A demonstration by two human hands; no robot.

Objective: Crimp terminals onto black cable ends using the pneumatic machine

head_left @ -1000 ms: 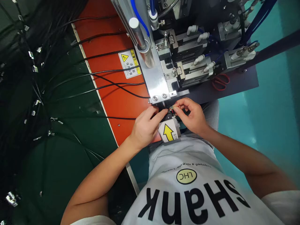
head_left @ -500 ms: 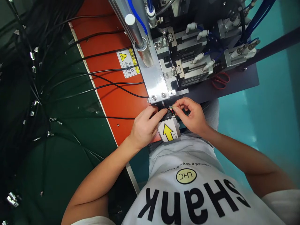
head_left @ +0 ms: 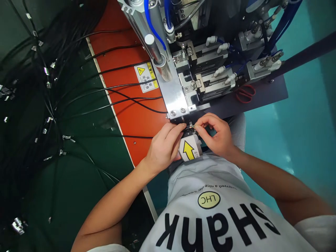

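Observation:
My left hand [head_left: 164,145] is closed at the near end of the machine, its thumb and index finger pressed on a black cable [head_left: 138,137] that comes in from the left. Between my fingertips a small metallic piece [head_left: 191,125] shows at the cable's end; its exact shape is too small to tell. My right hand [head_left: 216,134] pinches thin wire strands at that end, thumb against index finger, the other fingers curled. Just below both hands sits a machine cover with a yellow arrow [head_left: 188,150]. Above them is the machine's metal plate [head_left: 175,98].
Several black cables cross the orange table [head_left: 120,87] from the dark green surface [head_left: 86,189], where cables with metal connectors are heaped. Pneumatic cylinders [head_left: 210,56] with blue hoses rise ahead. Red-handled scissors [head_left: 245,93] lie right on a dark plate.
The view has shifted slightly. Red and green wires showed between my fingertips before; now a metallic piece and pale strands show there. Both hands keep nearly the same place.

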